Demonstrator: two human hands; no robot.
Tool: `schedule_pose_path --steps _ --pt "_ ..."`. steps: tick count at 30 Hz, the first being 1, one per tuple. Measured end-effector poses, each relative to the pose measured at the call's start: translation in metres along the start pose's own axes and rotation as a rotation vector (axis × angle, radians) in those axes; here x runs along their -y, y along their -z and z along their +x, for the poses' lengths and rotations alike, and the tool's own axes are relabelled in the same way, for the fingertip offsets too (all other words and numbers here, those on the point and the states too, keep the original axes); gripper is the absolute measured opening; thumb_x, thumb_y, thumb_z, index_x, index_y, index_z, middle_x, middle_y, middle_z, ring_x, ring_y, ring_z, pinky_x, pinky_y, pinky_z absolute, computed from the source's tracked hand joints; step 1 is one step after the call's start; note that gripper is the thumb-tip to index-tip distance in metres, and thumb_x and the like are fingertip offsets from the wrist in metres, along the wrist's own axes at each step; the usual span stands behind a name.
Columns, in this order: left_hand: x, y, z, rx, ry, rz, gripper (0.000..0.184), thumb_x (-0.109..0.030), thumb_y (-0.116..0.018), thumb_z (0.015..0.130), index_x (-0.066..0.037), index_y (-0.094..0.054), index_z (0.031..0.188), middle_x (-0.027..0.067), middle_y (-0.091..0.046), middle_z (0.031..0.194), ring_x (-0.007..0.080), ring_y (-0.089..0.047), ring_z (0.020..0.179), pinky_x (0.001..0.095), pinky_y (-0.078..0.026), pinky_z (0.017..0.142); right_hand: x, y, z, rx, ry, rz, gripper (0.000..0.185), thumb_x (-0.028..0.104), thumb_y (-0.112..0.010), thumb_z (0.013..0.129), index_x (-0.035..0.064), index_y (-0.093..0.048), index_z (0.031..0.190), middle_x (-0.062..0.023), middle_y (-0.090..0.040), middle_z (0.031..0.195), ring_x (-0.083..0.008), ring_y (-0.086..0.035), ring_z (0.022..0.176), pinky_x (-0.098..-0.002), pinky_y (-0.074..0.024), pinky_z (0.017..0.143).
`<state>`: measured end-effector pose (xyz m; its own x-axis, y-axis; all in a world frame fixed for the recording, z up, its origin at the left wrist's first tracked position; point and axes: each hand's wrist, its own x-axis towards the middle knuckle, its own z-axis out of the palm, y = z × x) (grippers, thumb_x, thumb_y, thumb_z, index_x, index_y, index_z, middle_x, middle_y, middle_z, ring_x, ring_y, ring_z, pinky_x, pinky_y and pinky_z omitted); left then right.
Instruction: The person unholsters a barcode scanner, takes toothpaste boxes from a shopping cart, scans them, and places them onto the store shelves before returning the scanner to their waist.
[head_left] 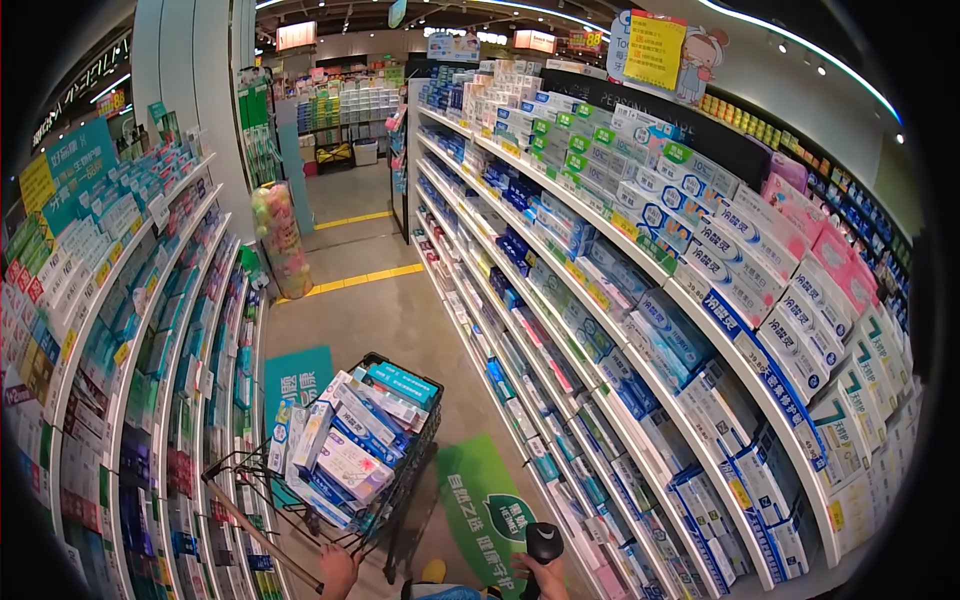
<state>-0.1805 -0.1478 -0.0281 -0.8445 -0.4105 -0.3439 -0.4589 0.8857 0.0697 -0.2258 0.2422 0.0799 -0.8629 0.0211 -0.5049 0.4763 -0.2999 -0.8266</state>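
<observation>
A black wire basket cart full of toothpaste boxes stands in the aisle in front of me. My left hand is at the bottom of the view, just below the cart, beside the end of a long brown bar; its fingers are partly hidden, and I cannot see whether they hold the bar. To the right, my right hand is closed around a black device with a rounded head, which points up over the green floor sticker.
Long shelves of boxed toothpaste line the right side, and curved shelves line the left. Green floor stickers lie on the aisle floor. Farther ahead are a column of colourful balls and a yellow floor stripe.
</observation>
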Motion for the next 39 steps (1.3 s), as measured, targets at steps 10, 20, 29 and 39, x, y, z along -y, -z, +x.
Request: schedule_pose_path --steps 10,20,29,39 --pt "0.006 0.006 0.023 -0.064 -0.041 -0.068 0.061 -0.048 -0.058 0.081 0.011 -0.054 0.098 0.0213 -0.054 0.099 0.0324 -0.044 0.104 0.045 -0.04 0.082 0.015 -0.039 0.029 -0.027 -0.002 -0.15 0.028 0.018 -0.064 0.083 -0.0024 -0.06 0.101 -0.0111 -0.066 0.083 -0.0163 -0.062 0.065 -0.0262 -0.0476 0.054" --pt "-0.006 0.013 0.055 -0.052 -0.025 -0.168 0.068 -0.046 -0.057 0.082 0.015 -0.046 0.109 0.0266 -0.049 0.11 0.0371 -0.04 0.114 0.0474 -0.039 0.086 0.016 -0.043 0.043 -0.028 -0.056 -0.031 0.025 0.009 -0.064 0.082 -0.0029 -0.057 0.103 -0.0112 -0.064 0.076 -0.0193 -0.062 0.062 -0.0279 -0.0496 0.053" --pt "-0.039 0.027 0.079 -0.047 0.011 -0.114 0.063 -0.046 -0.054 0.084 0.011 -0.047 0.107 0.0238 -0.05 0.109 0.037 -0.042 0.111 0.048 -0.036 0.09 0.05 -0.003 0.116 0.067 -0.051 -0.03 0.035 0.009 -0.068 0.08 0.0004 -0.053 0.11 -0.0165 -0.066 0.092 -0.0229 -0.067 0.076 -0.0326 -0.0552 0.061" --pt "-0.072 0.027 0.107 -0.15 0.04 -0.136 0.058 -0.047 -0.056 0.082 0.007 -0.051 0.101 0.0228 -0.052 0.11 0.0364 -0.042 0.113 0.0475 -0.038 0.09 0.077 0.032 0.147 0.076 -0.077 0.018 0.029 0.01 -0.067 0.08 -0.0038 -0.057 0.104 -0.0142 -0.067 0.089 -0.0218 -0.067 0.075 -0.0316 -0.0548 0.058"
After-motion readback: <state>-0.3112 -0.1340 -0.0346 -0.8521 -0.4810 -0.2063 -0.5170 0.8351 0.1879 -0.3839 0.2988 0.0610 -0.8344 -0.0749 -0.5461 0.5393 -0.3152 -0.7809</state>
